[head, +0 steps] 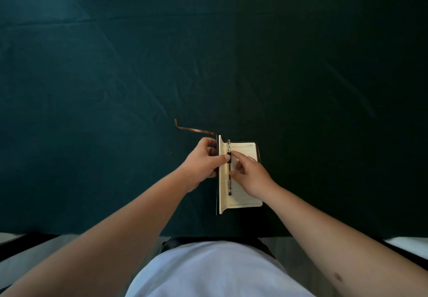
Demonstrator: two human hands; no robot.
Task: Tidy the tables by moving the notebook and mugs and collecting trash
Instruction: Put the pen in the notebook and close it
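Notebook [243, 181] lying open on the dark green desk [115, 76] just before me, my left hand [203, 164] gripping its raised left cover and pages, my right hand [250, 176] loosely curled, fingertips on the pen [229, 181] in the gutter, brown ribbon [192, 130] trailing left.

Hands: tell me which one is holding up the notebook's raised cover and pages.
The left hand. It grips the upright left half of the notebook, thumb over the page edge. The right hand instead rests on the flat right page, fingers by the pen.
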